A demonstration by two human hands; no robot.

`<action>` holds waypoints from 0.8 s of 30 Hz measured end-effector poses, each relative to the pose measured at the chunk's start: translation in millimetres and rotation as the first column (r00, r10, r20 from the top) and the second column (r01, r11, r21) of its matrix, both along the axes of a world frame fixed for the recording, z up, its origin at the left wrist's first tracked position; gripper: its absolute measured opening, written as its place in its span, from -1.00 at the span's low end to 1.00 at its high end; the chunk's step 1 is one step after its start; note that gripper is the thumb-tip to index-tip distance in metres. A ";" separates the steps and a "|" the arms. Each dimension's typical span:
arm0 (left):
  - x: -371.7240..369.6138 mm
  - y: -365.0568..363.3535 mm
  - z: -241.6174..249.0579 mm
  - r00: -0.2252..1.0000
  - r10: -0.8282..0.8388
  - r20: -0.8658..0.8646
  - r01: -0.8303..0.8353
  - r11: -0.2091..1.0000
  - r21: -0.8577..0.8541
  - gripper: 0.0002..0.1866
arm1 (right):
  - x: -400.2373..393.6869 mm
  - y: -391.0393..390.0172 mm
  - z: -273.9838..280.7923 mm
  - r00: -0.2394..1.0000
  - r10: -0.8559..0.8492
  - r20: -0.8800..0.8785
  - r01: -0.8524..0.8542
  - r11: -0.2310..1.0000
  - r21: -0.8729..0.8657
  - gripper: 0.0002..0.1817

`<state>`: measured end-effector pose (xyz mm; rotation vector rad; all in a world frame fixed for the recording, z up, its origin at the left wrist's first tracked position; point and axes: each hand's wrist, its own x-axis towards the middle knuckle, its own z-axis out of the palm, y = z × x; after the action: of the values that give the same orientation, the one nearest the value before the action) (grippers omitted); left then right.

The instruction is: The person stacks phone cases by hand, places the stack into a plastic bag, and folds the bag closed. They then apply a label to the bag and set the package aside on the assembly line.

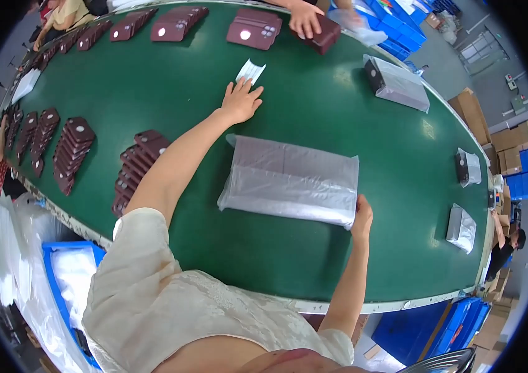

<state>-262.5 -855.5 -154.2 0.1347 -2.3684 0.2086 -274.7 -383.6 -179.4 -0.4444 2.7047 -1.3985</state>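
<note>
A long package in a translucent plastic bag [292, 180] lies on the green table in front of me, dark reddish contents showing faintly through. At its right end, my right hand [362, 216] is closed on the lower corner of the bag. My left hand [243, 102] reaches far forward with its fingers spread, their tips at the near edge of a small white curled sheet [251, 71]. Under and beside my left forearm is a fanned row of maroon phone cases [133, 168], partly hidden by the arm.
Further stacks of maroon phone cases [178, 25] line the far side and the left. Across the table a co-worker's hand [305, 18] rests on a maroon stack. Bagged packages [400, 84] sit on the right. Blue crates [394, 25] stand beyond the table edge.
</note>
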 end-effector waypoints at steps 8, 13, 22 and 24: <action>31.9 -3.2 63.6 0.985 -0.139 -0.107 0.136 0.221 0.966 -0.68 | 22.6 -15.5 37.5 0.947 -0.297 -0.119 0.215 0.866 -0.452 -0.91; 127.5 69.7 101.6 0.885 -0.397 -0.242 0.235 -0.068 0.970 -0.77 | 90.6 -122.9 125.7 0.824 0.033 -0.566 -0.196 0.953 -0.229 -0.86; 214.2 117.5 114.7 0.888 -0.419 -0.189 0.204 -0.009 0.979 -0.84 | 142.8 -191.4 150.0 0.639 0.192 -0.745 -0.372 0.925 -0.080 -0.82; 224.3 119.0 112.7 0.892 -0.412 -0.187 0.200 -0.011 0.980 -0.83 | 151.0 -190.4 147.8 0.632 0.182 -0.753 -0.352 0.934 -0.069 -0.83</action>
<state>-38.2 -736.6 -41.5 0.2255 -2.1060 -1.8335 -123.7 -574.0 -31.6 -1.7126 2.8085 -1.6774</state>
